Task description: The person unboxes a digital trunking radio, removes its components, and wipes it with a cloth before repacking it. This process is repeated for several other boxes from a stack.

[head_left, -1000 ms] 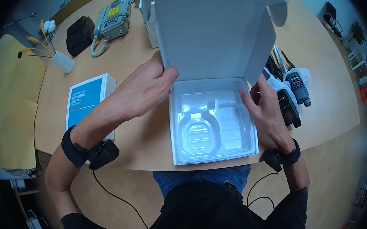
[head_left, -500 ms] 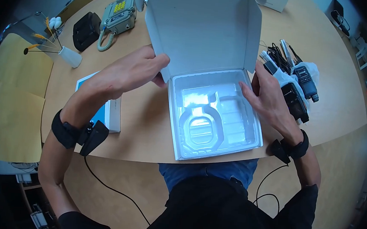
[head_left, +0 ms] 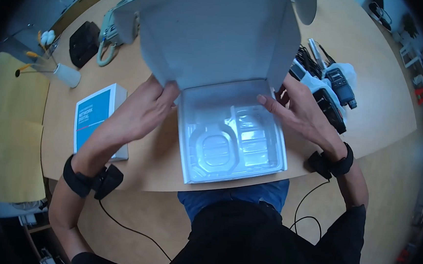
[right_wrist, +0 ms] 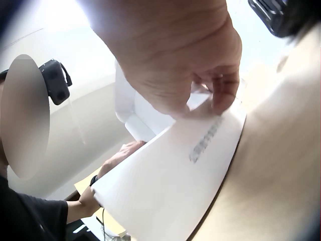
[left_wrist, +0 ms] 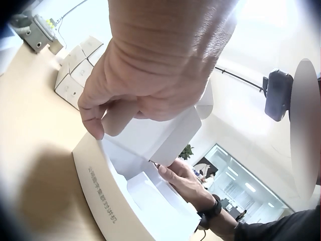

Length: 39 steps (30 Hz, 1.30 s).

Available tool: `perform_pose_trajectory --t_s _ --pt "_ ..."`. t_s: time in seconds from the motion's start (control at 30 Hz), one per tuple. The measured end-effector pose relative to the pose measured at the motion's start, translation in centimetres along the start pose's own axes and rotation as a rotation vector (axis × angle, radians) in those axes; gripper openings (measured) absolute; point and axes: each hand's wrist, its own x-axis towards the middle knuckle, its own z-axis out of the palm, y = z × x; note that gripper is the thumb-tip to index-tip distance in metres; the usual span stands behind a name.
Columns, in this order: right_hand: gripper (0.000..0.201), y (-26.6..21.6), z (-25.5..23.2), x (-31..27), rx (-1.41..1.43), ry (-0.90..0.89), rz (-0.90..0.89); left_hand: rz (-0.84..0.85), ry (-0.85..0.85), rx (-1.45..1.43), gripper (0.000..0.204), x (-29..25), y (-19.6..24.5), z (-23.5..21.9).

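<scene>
Both hands work the white box [head_left: 231, 133]: left hand [head_left: 147, 109] pinches its lid [head_left: 213, 34]; right hand [head_left: 298, 113] pinches the wall. Lid closing appears underway; next, side flaps need tucking.

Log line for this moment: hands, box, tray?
left hand: grips lid edge | right hand: on box right wall | lid: raised | plastic tray: empty

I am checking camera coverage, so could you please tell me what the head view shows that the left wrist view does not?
Only the head view shows the clear plastic tray inside the box, the blue booklet and the radios on the table. Only the left wrist view shows printed characters on the box's side and small white cartons. Both show the white box with its raised lid, the left hand and the right hand at its edges.
</scene>
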Motion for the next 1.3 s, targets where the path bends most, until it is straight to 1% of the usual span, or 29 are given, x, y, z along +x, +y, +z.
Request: perform_pose_trajectory --t_s 0.03,0.07,0.1,0.13,0.17,0.2,0.23,0.27,0.3,0.37,0.43,0.5,0.57,0.63,0.7,0.77,0.8,0.83,0.9,0.93,0.97,1.03,1.07,1.1,1.17,1.2,1.23,1.27,1.3 --pt "0.049 -0.2 -0.7 0.0 -0.010 0.014 0.012 0.003 0.038 -0.021 0.038 0.0 -0.1 0.3" --pt "0.049 -0.4 -1.5 0.1 0.000 0.044 -0.033 0.063 0.044 -0.012 0.037 -0.1 -0.6 0.6" --pt "0.049 -0.6 -2.1 0.1 0.010 0.072 -0.075 0.078 0.032 -0.017 0.037 -0.2 -0.7 0.8" --pt "0.041 -0.9 -2.4 0.1 -0.010 0.107 -0.097 0.076 0.033 -0.012 0.037 -0.3 -0.7 0.9" --pt "0.041 -1.4 -2.9 0.1 -0.021 0.114 -0.086 0.072 0.037 -0.007 0.037 -0.2 -0.5 1.0" --pt "0.034 -2.0 -3.2 0.2 -0.073 0.078 -0.095 0.008 0.008 -0.028 0.038 -0.3 0.0 0.9" --pt "0.028 -2.4 -3.5 0.2 -0.123 0.041 -0.106 0.017 0.001 -0.031 0.038 -0.1 0.0 0.8" --pt "0.020 -1.8 -3.5 0.2 -0.194 0.049 -0.168 -0.014 -0.018 -0.032 0.038 0.2 -0.1 0.5" --pt "0.020 -1.2 -3.4 0.2 -0.198 0.052 -0.164 -0.047 -0.036 -0.033 0.038 0.3 -0.2 0.3" --pt "0.017 -0.4 -3.4 0.2 -0.336 0.019 -0.226 -0.037 -0.041 -0.016 0.041 0.3 -0.5 0.3" --pt "0.019 -0.5 -3.3 -0.2 -0.283 0.006 -0.228 -0.035 -0.044 -0.002 0.045 0.0 -0.7 0.9" --pt "0.021 -0.9 -3.4 -0.4 -0.228 -0.013 -0.234 0.031 0.045 -0.021 0.043 -0.3 -0.6 1.8" --pt "0.022 -2.8 -3.9 -0.4 -0.172 -0.084 -0.106 -0.002 0.038 -0.023 0.043 -0.6 -0.5 1.8" --pt "0.023 -3.3 -4.8 -0.4 -0.176 -0.109 -0.090 -0.031 0.028 -0.022 0.042 -0.5 -0.6 1.8" --pt "0.025 -3.2 -4.7 -0.6 -0.183 -0.143 -0.074 0.002 0.054 -0.077 0.040 -0.6 -0.9 2.0" --pt "0.027 -2.8 -3.3 -1.4 -0.293 0.005 -0.226 0.012 0.056 -0.063 0.036 -1.1 -0.3 2.3" --pt "0.031 -2.9 -3.0 -1.6 -0.330 0.003 -0.257 0.021 0.058 -0.046 0.032 -1.5 -0.2 2.5" --pt "0.030 -3.3 -2.7 -2.0 -0.285 -0.011 -0.182 0.013 0.047 -0.041 0.027 -1.7 -1.0 2.7" --pt "0.028 -3.4 -2.6 -2.1 -0.288 -0.020 -0.192 0.155 0.002 0.095 0.029 -2.6 -2.1 2.4" --pt "0.027 -3.4 -2.6 -2.2 -0.293 -0.023 -0.208 0.153 -0.083 0.139 0.036 -3.0 -2.6 1.8" --pt "0.025 -3.3 -2.6 -2.3 -0.299 -0.024 -0.224 0.147 -0.084 0.137 0.036 -3.1 -3.2 1.7" --pt "0.022 -3.3 -2.6 -2.5 -0.310 -0.027 -0.255 0.333 -0.046 0.283 0.037 -3.3 -4.3 2.0" --pt "0.020 -3.4 -2.6 -2.6 -0.314 -0.027 -0.270 0.216 -0.035 0.162 0.039 -2.4 -2.6 2.1" --pt "0.020 -4.1 -2.7 -1.9 -0.155 -0.052 0.033 -0.154 -0.110 0.004 0.040 -1.6 -0.3 1.8" --pt "0.022 -3.9 -2.9 -1.1 -0.144 -0.069 0.135 -0.069 -0.023 -0.060 0.024 -1.6 -0.3 2.2" --pt "0.023 -3.8 -2.9 -1.3 -0.154 -0.095 0.108 -0.071 -0.018 -0.061 0.024 -1.7 -0.9 2.2" --pt "0.024 -3.2 -2.9 -1.7 -0.164 -0.123 0.083 0.084 -0.023 0.079 0.025 -2.2 -2.1 2.2" --pt "0.032 -1.2 -2.8 -2.7 -0.493 -0.048 -0.311 0.239 -0.029 0.220 0.026 -2.8 -3.6 2.3" --pt "0.041 -0.7 -2.7 -3.1 -0.565 -0.027 -0.435 0.565 0.052 0.709 0.034 -4.1 -6.0 2.4"
